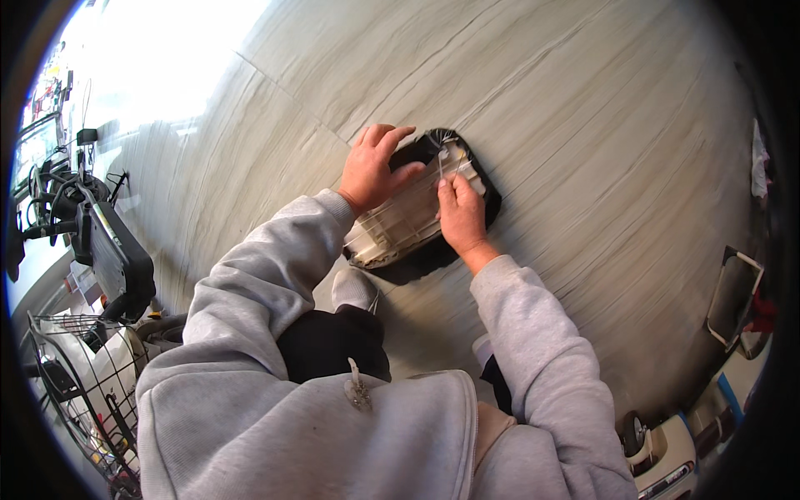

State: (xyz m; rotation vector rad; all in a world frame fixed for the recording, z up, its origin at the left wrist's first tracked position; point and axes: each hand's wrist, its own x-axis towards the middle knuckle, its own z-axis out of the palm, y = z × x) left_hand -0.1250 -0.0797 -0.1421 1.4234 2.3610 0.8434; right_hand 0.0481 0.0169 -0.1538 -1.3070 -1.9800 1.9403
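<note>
A rounded, seat-like piece [397, 213] lies on the floor in front of me, its cream ribbed underside facing up and black cover material wrapped around its edge. My left hand [373, 168] is over its left edge, fingers apart and nothing in them; whether it touches the black rim I cannot tell. At the far right part of the piece, my right hand [463, 213] is closed in a pinch on a thin pale strip [442, 164]. The strip runs up toward the far end of the underside, where its end is too small to make out.
Wood-patterned tiles [583, 108] make up the floor. On the left stand a dark scooter-like vehicle [117, 250] and a black wire basket [92, 383]. A cream-coloured vehicle part [671, 454] is at the lower right. My left shoe [353, 288] is close to the seat-like piece.
</note>
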